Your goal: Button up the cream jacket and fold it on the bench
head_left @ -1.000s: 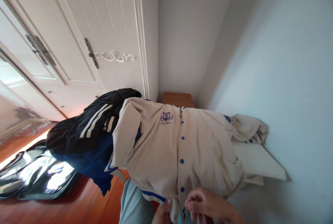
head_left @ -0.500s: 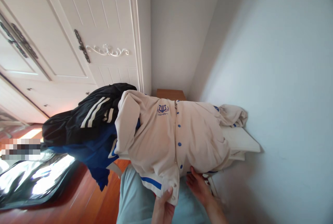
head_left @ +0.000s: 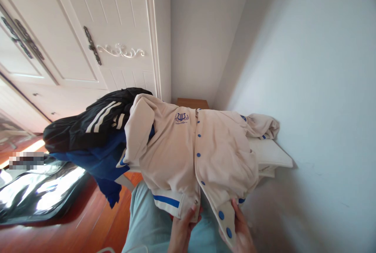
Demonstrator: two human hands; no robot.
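A cream varsity jacket point(head_left: 173, 147) with blue snap buttons, a blue lyre emblem and blue-striped ribbing lies front up before me, its hem hanging toward my knees. My left hand point(head_left: 185, 221) grips the lower corner of the left-hand front panel, thumb on top near a metal snap. In my right hand point(head_left: 239, 229) is the bottom corner of the other panel, where two large blue buttons show. The two hem corners are apart, with a gap between them, while the upper front edges still lie together. Fingers beneath the fabric are partly hidden.
Black and blue garments point(head_left: 88, 127) are heaped left of the jacket. A white surface point(head_left: 273, 155) sticks out under its right sleeve, close to the wall point(head_left: 323, 88). A white wardrobe point(head_left: 123, 10) stands at the back left. Shiny dark plastic point(head_left: 44, 194) lies on the wooden floor.
My right hand has taken hold of the buttoned panel's bottom corner and drawn it out toward me. The front now parts at the hem. My left hand keeps its corner, slightly shifted left.
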